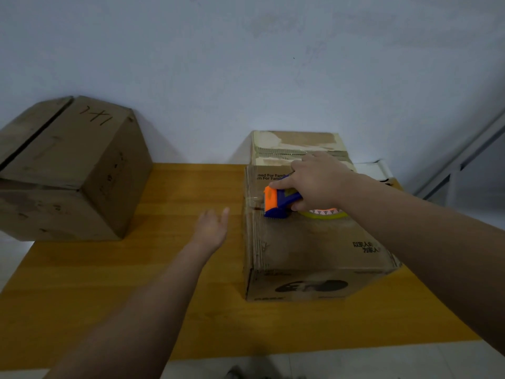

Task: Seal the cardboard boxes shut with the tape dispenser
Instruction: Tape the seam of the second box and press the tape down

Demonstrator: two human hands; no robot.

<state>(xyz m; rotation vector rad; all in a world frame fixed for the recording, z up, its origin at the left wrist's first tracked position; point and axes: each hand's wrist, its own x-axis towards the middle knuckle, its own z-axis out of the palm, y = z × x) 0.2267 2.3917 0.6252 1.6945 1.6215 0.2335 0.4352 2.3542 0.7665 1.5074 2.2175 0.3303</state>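
On box [314, 242], dispenser [276, 201] in right hand [319, 181]

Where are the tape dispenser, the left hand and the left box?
tape dispenser [270, 199], head view, orange front guard.
left hand [211, 228], head view, middle of hand.
left box [82, 149], head view, top flap.

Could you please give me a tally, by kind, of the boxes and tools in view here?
Cardboard boxes: 3 (left box, front box, back box)
Tape dispenser: 1, gripped by the right hand
Total: 4
A white thing at the right rear is too hidden to class.
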